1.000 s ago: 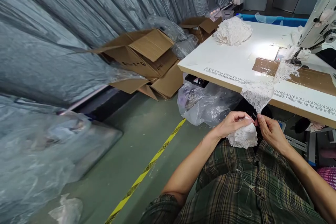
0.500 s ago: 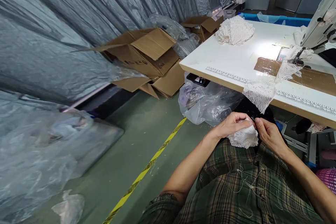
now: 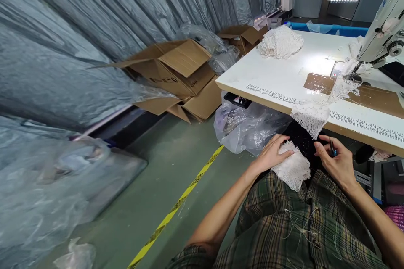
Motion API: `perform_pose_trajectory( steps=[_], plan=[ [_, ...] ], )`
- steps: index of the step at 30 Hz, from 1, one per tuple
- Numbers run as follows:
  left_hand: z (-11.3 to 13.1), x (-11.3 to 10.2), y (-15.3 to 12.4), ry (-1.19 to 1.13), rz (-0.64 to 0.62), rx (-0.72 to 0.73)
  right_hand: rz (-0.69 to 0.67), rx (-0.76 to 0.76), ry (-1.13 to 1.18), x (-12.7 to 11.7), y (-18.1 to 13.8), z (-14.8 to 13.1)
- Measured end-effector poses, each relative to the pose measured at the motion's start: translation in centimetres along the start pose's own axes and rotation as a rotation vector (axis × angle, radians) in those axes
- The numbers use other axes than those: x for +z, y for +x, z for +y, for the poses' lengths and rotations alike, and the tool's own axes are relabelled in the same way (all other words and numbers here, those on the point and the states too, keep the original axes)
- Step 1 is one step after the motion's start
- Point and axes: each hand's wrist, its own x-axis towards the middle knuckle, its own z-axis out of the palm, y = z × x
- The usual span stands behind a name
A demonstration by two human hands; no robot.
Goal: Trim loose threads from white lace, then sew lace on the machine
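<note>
My left hand (image 3: 274, 153) lies with fingers stretched over a bundle of white lace pieces (image 3: 293, 169) on my lap. My right hand (image 3: 335, 160) is a little to the right of the bundle, fingers curled round a small blue-handled thread snipper (image 3: 331, 147). A strip of white lace (image 3: 311, 116) hangs over the front edge of the white sewing table (image 3: 284, 76), and runs back to the needle of the sewing machine (image 3: 383, 25).
A heap of white lace (image 3: 280, 42) sits at the table's far left corner. Under the table stands a clear plastic bag (image 3: 246, 128). Open cardboard boxes (image 3: 176, 73) lean against a grey plastic curtain. A yellow tape line (image 3: 176, 207) crosses the green floor.
My hands have come apart. The left hand flattened onto the lace bundle, and the right hand drew away to the right with the snipper.
</note>
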Motion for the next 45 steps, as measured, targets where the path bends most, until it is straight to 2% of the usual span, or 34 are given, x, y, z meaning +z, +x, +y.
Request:
perform_pose_trajectory(
  steps=[4, 6, 8, 10, 13, 15, 17, 19, 23, 25, 27, 32, 37, 42, 45],
  plan=[
    [0.6, -0.2, 0.3, -0.144, 0.025, 0.036, 0.03, 0.04, 0.053, 0.3, 1.9, -1.3],
    [1.2, -0.2, 0.4, -0.302, 0.014, 0.009, 0.064, 0.023, 0.08, 0.7, 2.3, -1.8],
    [1.7, 0.0, 0.6, -0.516, -0.047, -0.051, 0.046, -0.046, 0.093, 1.1, 2.1, -2.1],
    [1.8, 0.2, 0.8, -0.762, -0.147, -0.107, -0.062, -0.137, 0.104, 1.5, 1.2, -2.5],
    [1.7, 0.3, 1.1, -1.081, -0.33, -0.159, -0.341, -0.236, 0.131, 1.8, -0.9, -2.8],
    [1.6, 0.0, 1.3, -1.194, -0.43, -0.19, -0.527, -0.286, 0.133, 1.7, -2.4, -2.9],
    [1.7, -0.6, 1.3, -1.225, -0.454, -0.196, -0.668, -0.336, 0.115, 1.4, -3.5, -2.7],
    [2.1, -1.2, 1.3, -1.172, -0.429, -0.18, -0.748, -0.38, 0.075, 1.0, -4.2, -2.2],
    [3.2, -1.9, 1.1, -0.905, -0.427, -0.237, -0.804, -0.357, -0.016, 0.0, -4.3, -1.3],
    [3.7, -1.9, 1.0, -0.798, -0.397, -0.277, -0.778, -0.259, -0.026, -0.5, -3.9, -1.0],
    [4.2, -1.8, 1.0, -0.732, -0.362, -0.286, -0.692, -0.16, -0.021, -0.9, -3.3, -0.7],
    [4.9, -1.9, 0.9, -0.6, -0.313, -0.222, -0.468, -0.014, -0.001, -1.1, -1.7, -0.3],
    [5.6, -2.2, 0.9, -0.502, -0.277, -0.134, -0.401, -0.045, 0.011, -0.8, -1.3, -0.8],
    [5.9, -2.1, 1.0, -0.476, -0.258, -0.12, -0.19, 0.013, 0.052, 0.2, -0.4, -1.4],
    [5.9, -1.9, 1.2, -0.462, -0.24, -0.129, -0.129, 0.001, 0.119, 1.0, 0.5, -1.8]
  ],
)
